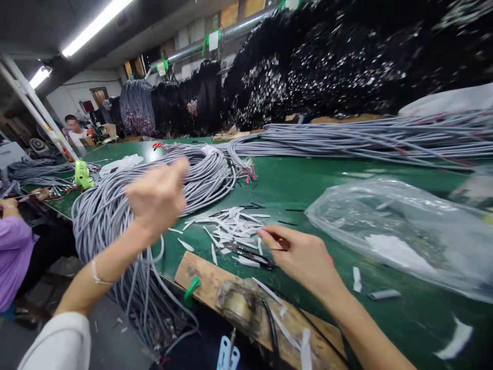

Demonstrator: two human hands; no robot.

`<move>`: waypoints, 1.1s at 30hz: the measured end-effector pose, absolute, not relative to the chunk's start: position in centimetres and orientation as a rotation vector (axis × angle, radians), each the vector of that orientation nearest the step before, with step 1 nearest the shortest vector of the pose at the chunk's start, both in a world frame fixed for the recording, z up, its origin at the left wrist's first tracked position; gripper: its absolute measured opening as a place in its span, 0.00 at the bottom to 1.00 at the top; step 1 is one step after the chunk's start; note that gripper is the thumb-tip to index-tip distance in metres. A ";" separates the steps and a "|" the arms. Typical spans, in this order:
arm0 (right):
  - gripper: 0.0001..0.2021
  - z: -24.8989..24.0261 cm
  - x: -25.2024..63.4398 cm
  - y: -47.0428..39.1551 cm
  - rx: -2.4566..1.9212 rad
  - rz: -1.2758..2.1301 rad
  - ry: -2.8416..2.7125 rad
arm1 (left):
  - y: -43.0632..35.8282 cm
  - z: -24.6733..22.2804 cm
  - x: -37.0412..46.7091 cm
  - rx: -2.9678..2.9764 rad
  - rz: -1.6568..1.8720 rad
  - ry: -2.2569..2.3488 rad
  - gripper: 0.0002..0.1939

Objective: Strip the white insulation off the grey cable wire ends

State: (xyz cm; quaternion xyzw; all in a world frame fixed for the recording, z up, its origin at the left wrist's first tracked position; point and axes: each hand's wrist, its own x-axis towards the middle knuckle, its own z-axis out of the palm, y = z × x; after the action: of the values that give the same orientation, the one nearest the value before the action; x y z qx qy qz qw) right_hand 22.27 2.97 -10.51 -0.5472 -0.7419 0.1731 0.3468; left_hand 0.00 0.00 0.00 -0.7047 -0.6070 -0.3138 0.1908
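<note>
My left hand is raised over a thick bundle of grey cables that drapes off the green table's front edge; its fingers are curled, and whether they grip a cable is hidden. My right hand rests low on the table, pinching a thin dark wire with a red part between thumb and fingers. Beside it lies a scatter of white label strips.
A clear plastic bag lies at the right. More grey cables run across the back, under hanging black cable bundles. A wooden board with a green clamp sits at the front edge. A person in purple sits left; another person is far back.
</note>
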 end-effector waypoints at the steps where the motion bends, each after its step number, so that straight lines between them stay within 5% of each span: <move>1: 0.15 -10.6 22.0 2.9 -1.360 0.519 -1.930 | 0.1 -1.4 0.8 -2.067 -0.849 -1.699 0.10; 7: 0.20 -10.8 20.2 2.1 -1.069 1.025 -1.814 | 0.9 -6.4 4.4 -2.526 -0.937 -1.654 0.10; 15: 0.20 -11.4 20.5 2.6 -1.146 0.855 -1.396 | 1.0 -10.3 8.1 -2.635 -1.113 -1.612 0.15; 24: 0.15 -11.4 20.7 3.4 -1.117 0.986 -1.255 | 2.7 -11.0 7.0 -2.676 -0.927 -1.453 0.13; 33: 0.17 -10.7 20.4 3.1 -1.087 1.089 -1.001 | 1.6 -10.9 7.9 -2.709 -1.456 -1.434 0.11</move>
State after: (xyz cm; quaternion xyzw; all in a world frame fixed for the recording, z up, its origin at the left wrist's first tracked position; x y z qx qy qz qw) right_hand 20.40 3.05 -10.73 -0.4704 -0.4330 0.4713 0.6075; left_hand 7.90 1.64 -10.88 -0.7921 -0.4191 -0.4256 -0.1256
